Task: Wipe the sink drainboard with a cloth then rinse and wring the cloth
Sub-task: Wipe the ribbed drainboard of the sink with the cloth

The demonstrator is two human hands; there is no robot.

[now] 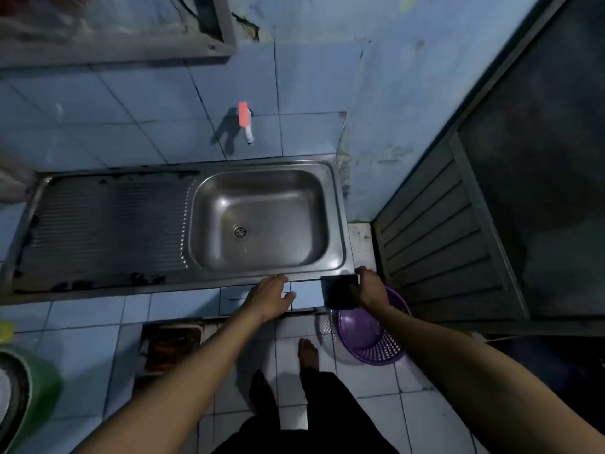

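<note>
A steel sink unit is set in a blue-tiled counter. Its ribbed drainboard lies on the left and its basin with a drain on the right. A white tap with a red handle juts from the wall above the basin. My left hand rests flat on the counter's front edge, fingers apart, holding nothing. My right hand grips a dark flat rectangular object at the sink's front right corner; it looks stiff, and I cannot tell whether it is a cloth.
A purple plastic basket sits on the floor under my right hand. A grey louvred door stands at the right. My bare feet are on the white floor tiles. A green basin is at the lower left.
</note>
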